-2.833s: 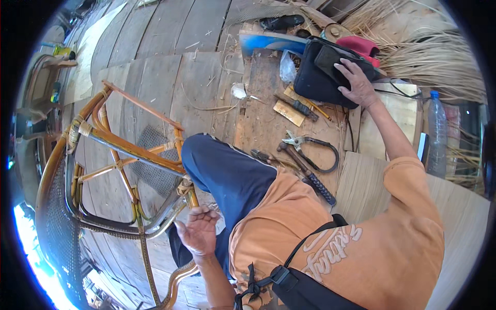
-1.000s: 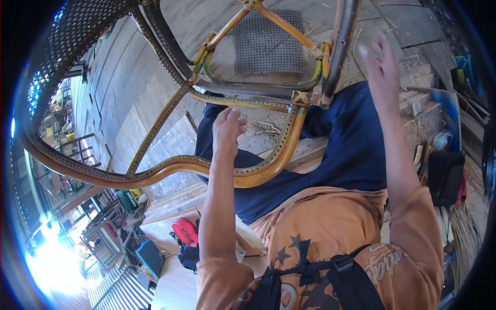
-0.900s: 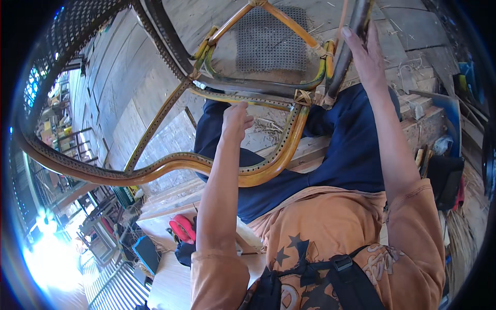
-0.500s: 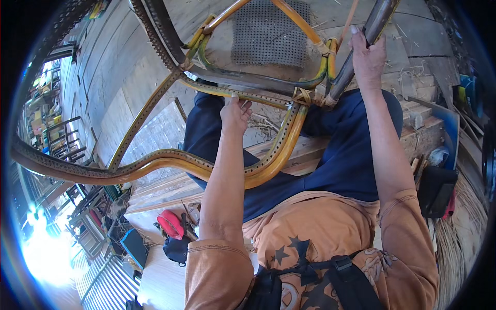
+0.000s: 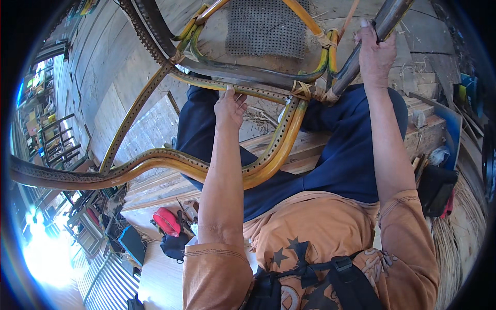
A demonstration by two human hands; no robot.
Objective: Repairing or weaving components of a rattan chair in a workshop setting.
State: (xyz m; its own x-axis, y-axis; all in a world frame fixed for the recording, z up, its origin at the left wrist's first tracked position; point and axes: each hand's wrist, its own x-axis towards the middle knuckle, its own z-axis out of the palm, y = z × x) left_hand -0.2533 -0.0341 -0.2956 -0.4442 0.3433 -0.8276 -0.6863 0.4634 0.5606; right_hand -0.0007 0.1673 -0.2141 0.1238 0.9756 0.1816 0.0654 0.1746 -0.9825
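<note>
A bent rattan chair frame (image 5: pixel 199 167), yellow and dark brown, spans the left and middle of the view over my lap. Small holes line its rails, and cane strips bind a joint (image 5: pixel 301 92). My left hand (image 5: pixel 230 107) grips the drilled middle rail, thumb on top and fingers curled beneath. At the upper right, my right hand (image 5: pixel 376 54) is wrapped around a thick dark pole (image 5: pixel 391 20) of the same frame. The frame is held up at a tilt, and its upper parts run out of view.
A woven cane mat (image 5: pixel 266 28) lies on the floor beyond the frame. Stacked wooden boards (image 5: pixel 155 188) are under and beside me. A red pouch (image 5: pixel 167 222) is at lower left, a black case (image 5: pixel 435 190) at right, and cane strands (image 5: pixel 448 263) at lower right.
The chair frame has shifted a little to the left in the picture on its left side, while its right pole moved slightly right. Both hands keep their grip and moved slightly up.
</note>
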